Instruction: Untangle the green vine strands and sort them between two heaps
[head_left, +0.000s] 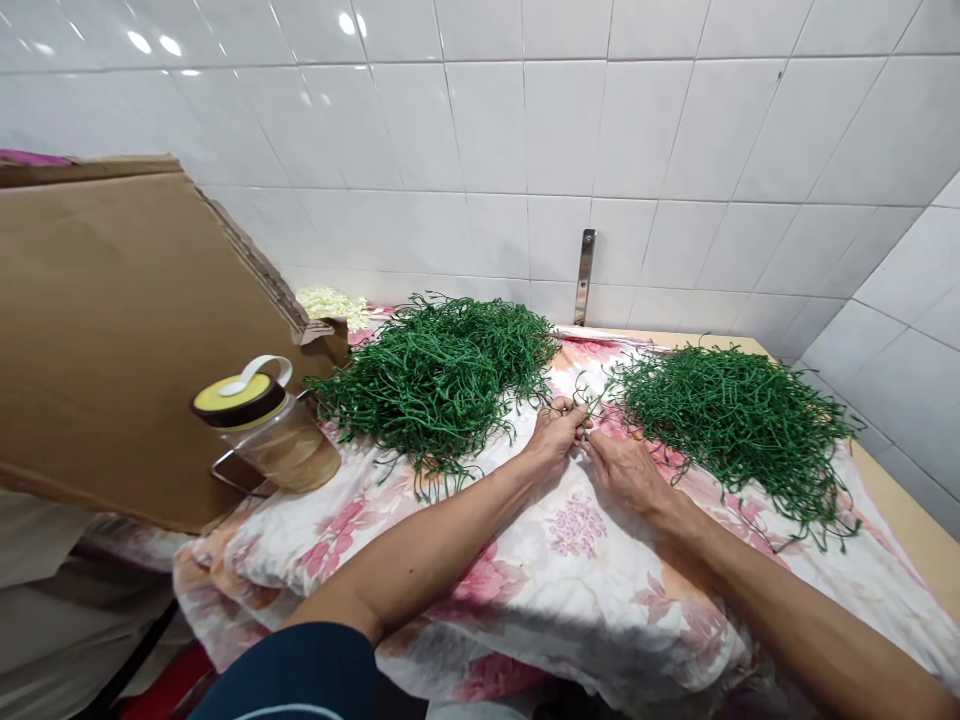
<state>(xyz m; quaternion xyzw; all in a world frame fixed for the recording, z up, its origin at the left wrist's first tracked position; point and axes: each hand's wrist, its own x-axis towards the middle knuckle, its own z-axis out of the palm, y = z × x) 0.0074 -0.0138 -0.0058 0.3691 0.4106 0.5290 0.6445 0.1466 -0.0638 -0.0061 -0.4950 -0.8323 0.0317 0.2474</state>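
My left hand [555, 436] and my right hand [624, 470] meet near the middle of the cloth, fingertips almost touching. Each is pinched on a thin green stem piece [589, 408]; wiry ends stick out above the fingers. The exact join between the pieces is hidden by my fingers. To the left of my hands lies a large tangled heap of green stems [442, 375], curly and with small knobs at some tips. A second heap of similar green stems [739, 425] spreads out on the right.
A floral cloth [420, 640] covers the table, whose bare wooden edge [911, 530] shows at right. On the left stand a drink bottle [289, 450] with a yellow-topped lid and a big cardboard box [112, 330]. Pale yellow small pieces [334, 305] lie behind, near the tiled wall [487, 130].
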